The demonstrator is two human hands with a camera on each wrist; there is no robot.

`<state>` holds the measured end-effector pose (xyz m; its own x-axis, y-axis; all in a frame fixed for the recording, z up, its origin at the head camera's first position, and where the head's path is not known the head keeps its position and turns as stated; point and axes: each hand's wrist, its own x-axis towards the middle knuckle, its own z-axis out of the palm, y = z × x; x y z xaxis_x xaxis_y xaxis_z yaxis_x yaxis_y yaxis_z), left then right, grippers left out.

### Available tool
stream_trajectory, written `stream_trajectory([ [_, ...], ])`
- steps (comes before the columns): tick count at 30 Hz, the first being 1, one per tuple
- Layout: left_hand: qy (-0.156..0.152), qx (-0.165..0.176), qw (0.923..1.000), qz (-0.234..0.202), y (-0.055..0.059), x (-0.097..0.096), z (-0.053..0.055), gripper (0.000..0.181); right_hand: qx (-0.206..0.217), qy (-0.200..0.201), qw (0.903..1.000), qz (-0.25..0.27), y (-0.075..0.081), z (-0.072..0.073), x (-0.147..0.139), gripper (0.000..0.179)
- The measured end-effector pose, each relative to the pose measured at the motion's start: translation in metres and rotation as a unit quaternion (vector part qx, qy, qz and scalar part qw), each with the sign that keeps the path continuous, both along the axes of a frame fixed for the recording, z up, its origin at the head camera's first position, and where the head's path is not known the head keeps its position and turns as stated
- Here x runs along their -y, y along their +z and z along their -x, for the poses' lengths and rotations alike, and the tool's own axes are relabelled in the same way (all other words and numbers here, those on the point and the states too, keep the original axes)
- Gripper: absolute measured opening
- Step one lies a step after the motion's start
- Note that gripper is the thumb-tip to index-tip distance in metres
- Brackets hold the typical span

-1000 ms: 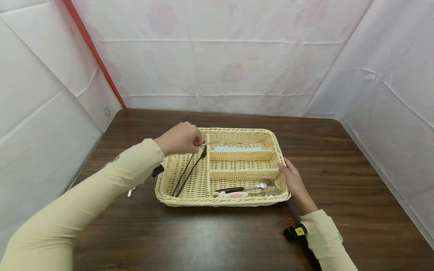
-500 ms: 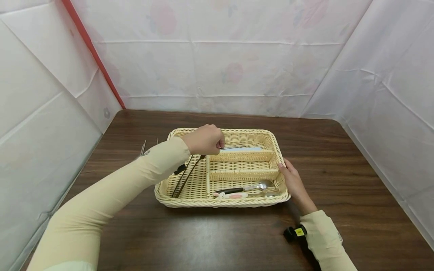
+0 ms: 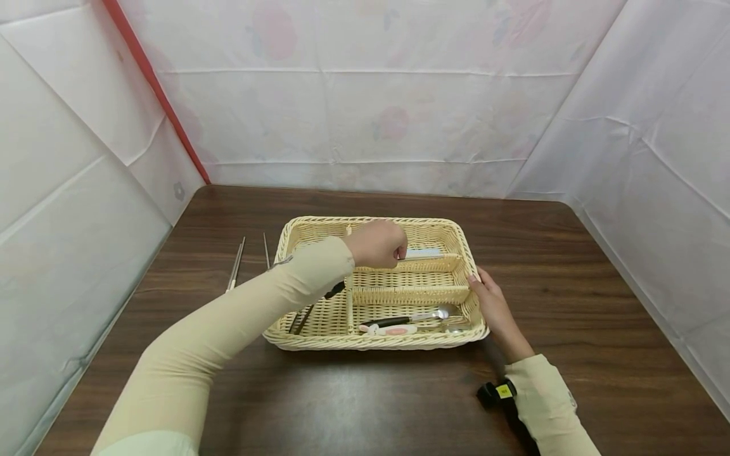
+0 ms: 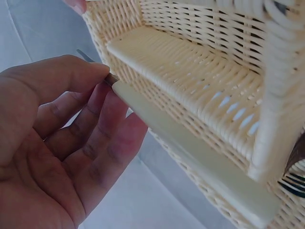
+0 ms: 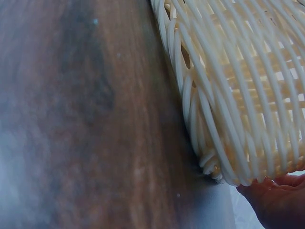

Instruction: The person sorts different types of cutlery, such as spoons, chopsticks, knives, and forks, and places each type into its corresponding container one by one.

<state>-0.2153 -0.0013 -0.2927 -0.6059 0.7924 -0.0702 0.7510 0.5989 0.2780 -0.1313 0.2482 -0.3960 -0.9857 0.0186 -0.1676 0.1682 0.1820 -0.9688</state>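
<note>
A cream woven basket (image 3: 365, 342) with divided compartments sits on the table. Over its back right compartment, my left hand (image 3: 377, 244) pinches a slim piece of cutlery (image 4: 190, 148) at its brown collar, between thumb and fingertips. The left wrist view shows its long pale handle and a thin metal end; its kind is unclear. A light blue-white flat item (image 3: 424, 253) lies in that compartment, partly hidden by the hand. My right hand (image 3: 496, 307) grips the basket's right side, thumb at the rim; in the right wrist view its fingers (image 5: 281, 191) touch the woven wall.
The front right compartment holds a black-handled spoon (image 3: 407, 318) and a rabbit-handled utensil (image 3: 393, 330). Dark utensils (image 3: 302, 320) lie in the left compartment, mostly behind the left sleeve. Thin metal sticks (image 3: 236, 263) lie on the table left of the basket.
My left hand has moved right with the cutlery, from above the left compartment to the back right one. The right hand and the basket stay in place. Metal sticks at left have come into sight.
</note>
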Motion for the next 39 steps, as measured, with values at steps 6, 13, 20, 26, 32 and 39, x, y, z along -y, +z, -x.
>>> stream_trajectory([
  [6,-0.001,-0.001,1.0000,0.010,-0.009,-0.012,0.002,0.027,-0.001,0.002,1.0000,0.000,0.000,0.000,0.000,0.053],
  [13,-0.010,-0.004,0.9999,0.013,-0.021,-0.023,0.006,0.040,-0.004,0.004,0.9999,0.009,0.000,-0.001,0.002,0.052],
  [20,-0.005,0.010,0.9997,0.023,-0.025,-0.030,0.008,0.031,-0.007,0.008,0.9999,0.007,0.000,-0.002,0.001,0.053],
  [26,-0.010,0.009,0.9994,0.032,-0.034,-0.037,0.012,0.042,-0.013,0.005,0.9999,0.010,-0.001,-0.001,0.002,0.052],
  [32,-0.013,-0.001,0.9982,0.059,-0.040,-0.044,0.013,0.039,-0.015,0.001,0.9998,0.016,-0.001,-0.002,0.002,0.051],
  [39,-0.016,0.000,0.9960,0.088,-0.044,-0.053,0.011,0.042,-0.010,0.005,0.9999,0.008,0.001,-0.001,0.002,0.052],
])
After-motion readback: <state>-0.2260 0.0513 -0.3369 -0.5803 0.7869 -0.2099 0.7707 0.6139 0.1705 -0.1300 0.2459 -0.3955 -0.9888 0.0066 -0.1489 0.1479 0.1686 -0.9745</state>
